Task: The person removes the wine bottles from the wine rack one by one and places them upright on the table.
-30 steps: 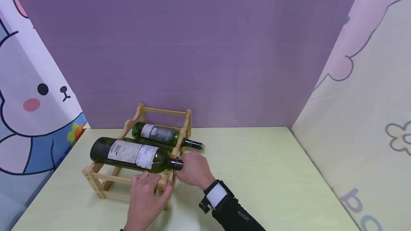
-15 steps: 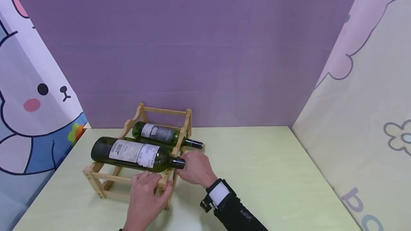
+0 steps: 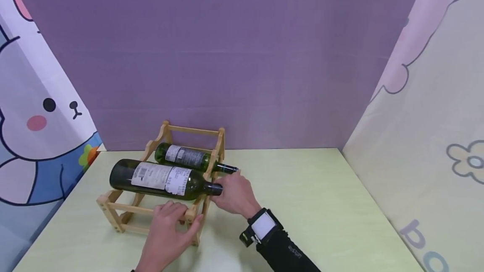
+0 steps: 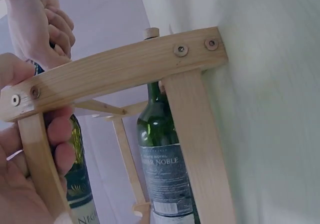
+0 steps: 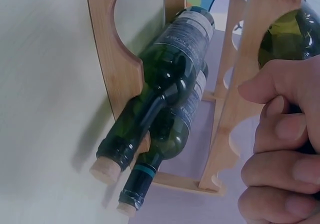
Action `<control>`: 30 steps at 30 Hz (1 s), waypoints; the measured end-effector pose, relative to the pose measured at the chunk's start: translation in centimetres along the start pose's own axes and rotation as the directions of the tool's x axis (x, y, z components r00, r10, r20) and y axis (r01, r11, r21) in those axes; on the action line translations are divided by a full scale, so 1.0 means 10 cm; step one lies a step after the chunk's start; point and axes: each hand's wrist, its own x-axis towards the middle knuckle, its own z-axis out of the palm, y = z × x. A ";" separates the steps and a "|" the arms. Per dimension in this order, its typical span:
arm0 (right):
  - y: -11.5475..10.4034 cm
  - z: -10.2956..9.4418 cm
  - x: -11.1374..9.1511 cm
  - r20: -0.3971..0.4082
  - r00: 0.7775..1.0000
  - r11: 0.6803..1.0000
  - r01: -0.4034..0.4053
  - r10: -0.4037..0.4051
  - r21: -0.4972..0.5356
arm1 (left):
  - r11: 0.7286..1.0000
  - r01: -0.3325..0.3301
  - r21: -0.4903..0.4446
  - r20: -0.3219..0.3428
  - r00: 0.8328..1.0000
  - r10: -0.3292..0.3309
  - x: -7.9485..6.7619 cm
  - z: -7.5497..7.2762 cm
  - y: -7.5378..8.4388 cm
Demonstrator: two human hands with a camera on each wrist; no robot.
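A dark green wine bottle (image 3: 162, 179) with white labels lies across the upper front of a wooden wine rack (image 3: 132, 209), its neck pointing right. My right hand (image 3: 238, 194) grips it at the neck; the fingers (image 5: 280, 174) curl round it in the right wrist view. At the near right corner of the rack, my left hand (image 3: 168, 228) holds the wooden frame. The left wrist view shows those fingers (image 4: 64, 156) wrapped round a post. A second wine bottle (image 3: 185, 157) lies farther back on the rack, its dark neck reaching past the right side.
In the right wrist view, a corked green bottle (image 5: 170, 69) and another bottle (image 5: 167, 134) beside it rest in the rack. A pale table (image 3: 310, 205) extends to the right. A purple wall (image 3: 242, 53) stands behind, with printed panels (image 3: 423, 137) at the sides.
The front bottle has shifted a little to the right and slightly up, along with my right hand. My left hand stays on the rack corner, its wrist drifting slightly left.
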 end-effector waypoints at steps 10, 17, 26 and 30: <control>0.13 -0.13 -0.05 0.005 1.000 1.000 -0.015 0.015 0.006 | 0.997 0.048 -0.060 0.020 0.999 -0.047 0.04 -0.11 0.02; 0.26 -0.23 -0.09 -0.001 1.000 1.000 -0.008 0.008 0.000 | 0.995 -0.023 -0.098 -0.031 0.999 0.020 0.05 -0.15 0.01; 0.43 -0.39 -0.15 0.006 0.998 0.998 -0.064 0.064 0.025 | 0.968 -0.153 -0.198 -0.094 0.986 0.137 0.19 -0.33 -0.02; 0.52 -0.43 -0.22 0.002 0.997 0.996 -0.081 0.081 0.040 | 0.981 -0.101 -0.164 -0.020 0.995 0.099 0.25 -0.37 -0.04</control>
